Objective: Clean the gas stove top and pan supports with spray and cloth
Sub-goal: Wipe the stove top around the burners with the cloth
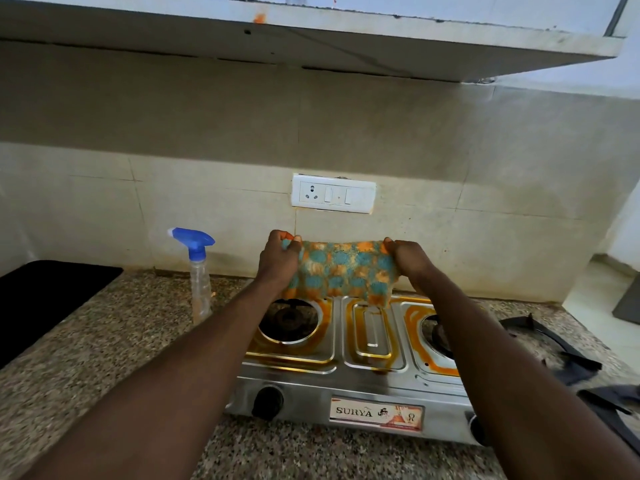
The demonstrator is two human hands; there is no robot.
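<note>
One gas stove (346, 372) sits on the speckled counter (104, 358) directly below both hands, its steel top streaked with orange residue around two open burner wells, one under each hand. The pan supports (568, 355) are off the stove: dark frames lie on the counter out past the right forearm, probably two, though they overlap and run out of view, so the count is uncertain. One spray bottle (199, 271) with a blue trigger head stands upright just outside the left hand, nearer to it than to the right.

One checked orange-and-blue cloth (343, 271) is stretched in the air between the hands, its long axis running side to side from hand to hand, with its lower edge hanging just above the centre of the stove top, not touching it. The left hand (278, 261) pinches one upper corner with fingers curled closed over it; the right hand (408, 258) grips the opposite corner the same way. Both hands are about equally close to the stained surface, which lies straight down, so lowering the cloth looks like the next step.
</note>
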